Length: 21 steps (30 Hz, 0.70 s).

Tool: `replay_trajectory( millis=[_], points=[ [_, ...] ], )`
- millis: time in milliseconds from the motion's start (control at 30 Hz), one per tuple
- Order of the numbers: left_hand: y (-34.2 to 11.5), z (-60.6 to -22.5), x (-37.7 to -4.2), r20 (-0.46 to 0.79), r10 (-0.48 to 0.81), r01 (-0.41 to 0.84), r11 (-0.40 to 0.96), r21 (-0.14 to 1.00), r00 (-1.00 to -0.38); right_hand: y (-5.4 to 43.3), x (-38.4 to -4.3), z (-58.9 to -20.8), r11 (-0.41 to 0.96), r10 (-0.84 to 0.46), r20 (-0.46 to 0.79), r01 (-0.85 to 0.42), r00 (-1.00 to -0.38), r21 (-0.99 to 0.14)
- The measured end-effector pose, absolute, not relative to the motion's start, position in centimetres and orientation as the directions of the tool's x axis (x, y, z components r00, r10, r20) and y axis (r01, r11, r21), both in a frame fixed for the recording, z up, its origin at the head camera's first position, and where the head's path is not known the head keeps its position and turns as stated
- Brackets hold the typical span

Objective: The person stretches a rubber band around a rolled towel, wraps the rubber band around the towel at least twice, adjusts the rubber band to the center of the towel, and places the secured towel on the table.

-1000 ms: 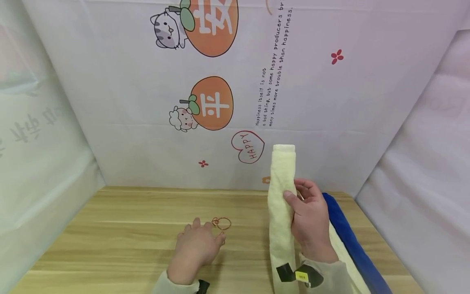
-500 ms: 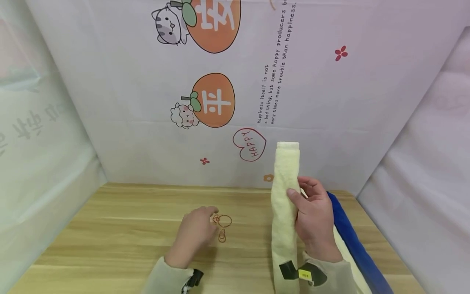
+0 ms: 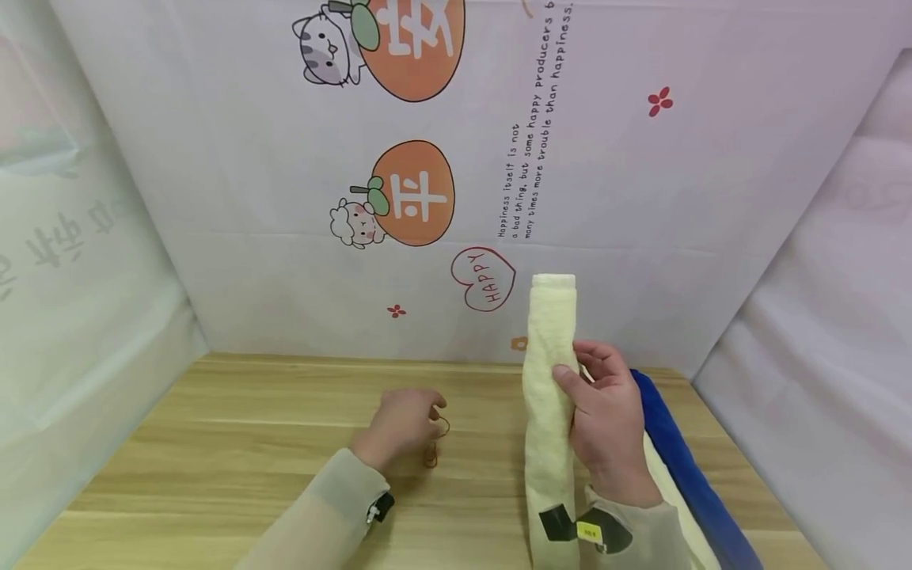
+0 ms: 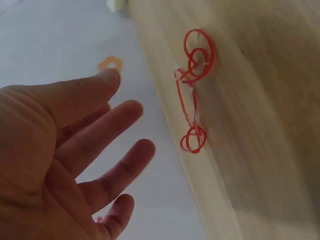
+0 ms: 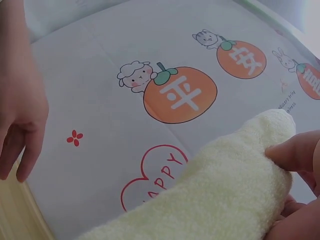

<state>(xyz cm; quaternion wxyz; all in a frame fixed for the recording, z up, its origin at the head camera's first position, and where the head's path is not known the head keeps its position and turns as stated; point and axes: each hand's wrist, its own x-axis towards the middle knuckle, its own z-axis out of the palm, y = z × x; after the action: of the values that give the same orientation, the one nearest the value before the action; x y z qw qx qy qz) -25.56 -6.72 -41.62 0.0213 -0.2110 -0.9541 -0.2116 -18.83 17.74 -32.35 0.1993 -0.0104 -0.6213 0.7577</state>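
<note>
My right hand point(image 3: 609, 419) grips a rolled pale yellow towel point(image 3: 550, 412), thumb in front and fingers behind; the towel stands upright in the head view. In the right wrist view the fuzzy towel point(image 5: 225, 175) runs across the lower part, pinched near its end. My left hand point(image 3: 404, 423) is above the table, its fingers spread and relaxed with nothing between them. Red rubber bands point(image 4: 199, 55) lie in a loose tangled line on the wood, apart from the left fingertips in the left wrist view. The hand partly hides the rubber bands point(image 3: 431, 455) in the head view.
On the right of the wooden table point(image 3: 214, 475) lie a blue towel point(image 3: 687, 467) and another pale yellow towel point(image 3: 673, 495), partly behind my right forearm. A white printed cloth point(image 3: 598, 182) rises at the table's back edge, with white cloth on both sides.
My left hand has moved rightward and slightly away from me, over the rubber bands, covering part of them. The right hand keeps its grip on the towel, nearly still.
</note>
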Motion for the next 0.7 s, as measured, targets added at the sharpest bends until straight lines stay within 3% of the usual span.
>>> replay_trajectory(
  millis=[700],
  points=[
    [-3.6, -43.6, -25.8, 0.046, 0.415, 0.418, 0.904, 0.088, -0.908, 17.6, -18.4, -32.1, -0.114, 0.307, 0.241, -0.287, -0.921, -0.951]
  ],
)
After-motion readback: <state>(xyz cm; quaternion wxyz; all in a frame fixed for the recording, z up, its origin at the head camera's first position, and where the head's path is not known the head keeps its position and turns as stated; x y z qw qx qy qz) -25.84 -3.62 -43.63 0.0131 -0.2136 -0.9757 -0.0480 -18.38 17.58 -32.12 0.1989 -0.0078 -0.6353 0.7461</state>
